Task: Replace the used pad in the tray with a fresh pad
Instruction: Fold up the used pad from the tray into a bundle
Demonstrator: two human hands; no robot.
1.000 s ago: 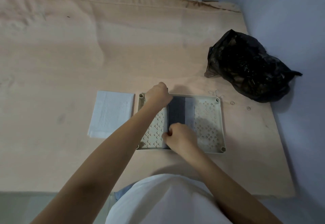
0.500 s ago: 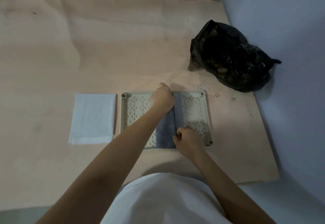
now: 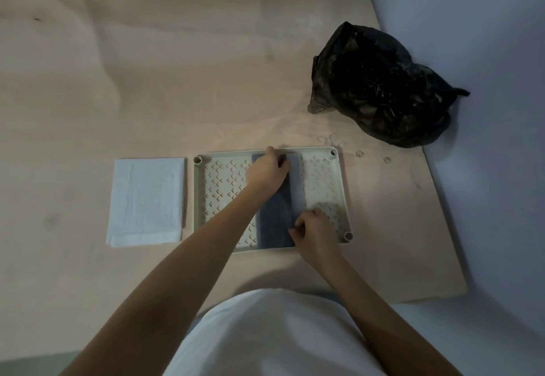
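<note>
- A person's left hand (image 3: 267, 170) reaches to the far edge of a pale perforated tray (image 3: 340, 195), fingers curled over the far end of the used pad (image 3: 275, 219) — a dark grey strip folded lengthwise down the tray's middle.
- The right hand (image 3: 314, 232) sits at the tray's near edge, fingers bent and pinching the pad's near right corner.
- A lighter flap of the pad shows along the strip's right side, between the two hands.
- The fresh pad (image 3: 147, 200) — white, folded flat — lies just left of the tray on the peach cloth (image 3: 177, 80), not touching it.
- A crumpled black plastic bag (image 3: 383, 86) sits well to the far right, by the blue wall (image 3: 472, 36).
- The person's white shirt (image 3: 271, 337) fills the near edge of the view.
</note>
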